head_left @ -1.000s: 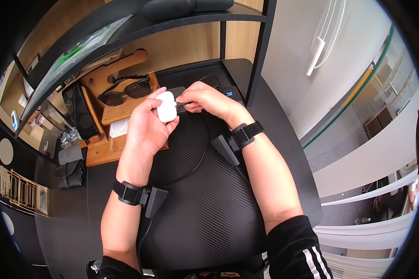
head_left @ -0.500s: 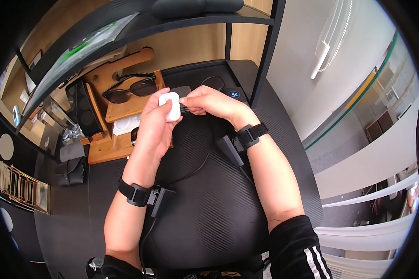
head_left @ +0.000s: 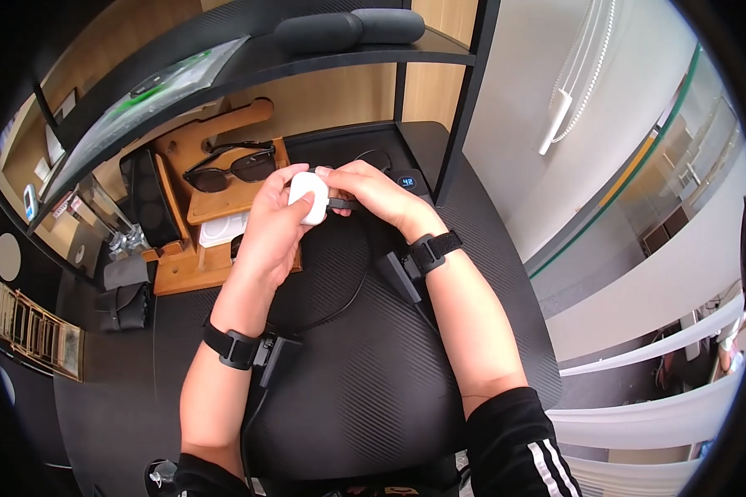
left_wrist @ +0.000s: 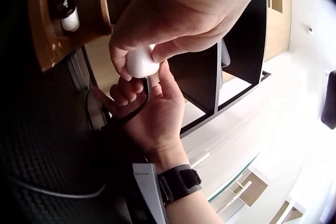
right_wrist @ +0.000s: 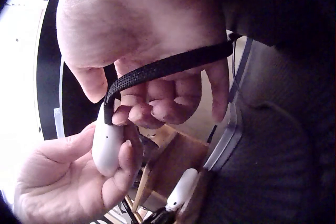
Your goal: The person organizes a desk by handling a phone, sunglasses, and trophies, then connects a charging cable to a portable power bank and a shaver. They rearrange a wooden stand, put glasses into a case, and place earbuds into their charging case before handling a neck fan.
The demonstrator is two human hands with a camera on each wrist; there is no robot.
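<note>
Held between the thumb and fingers of my left hand [head_left: 272, 228] is a small white earbuds case [head_left: 308, 199], rounded at its edges. A flat black charging cable [right_wrist: 168, 66] runs from it, its plug [left_wrist: 147, 85] at the case's edge. My right hand [head_left: 381, 199] is beside the case, palm towards it, with the cable crossing in front of loosely bent fingers. In the right wrist view its thumb tip and fingertips are right at the case's end, on either side of the plug, without pinching it. The left thumb lies across the case's face.
Behind the left hand stands a wooden organizer [head_left: 170, 273] holding sunglasses [head_left: 232, 170] and a white rounded object [right_wrist: 182, 187]. A black shelf [head_left: 373, 56] overhangs the desk. A small black device [head_left: 406, 180] displays 42. A dark pouch [head_left: 123, 308] lies left.
Earlier the right fingers pinched the cable's plug at the case; now they have loosened, and more cable shows. The left thumb has moved onto the case's face.
</note>
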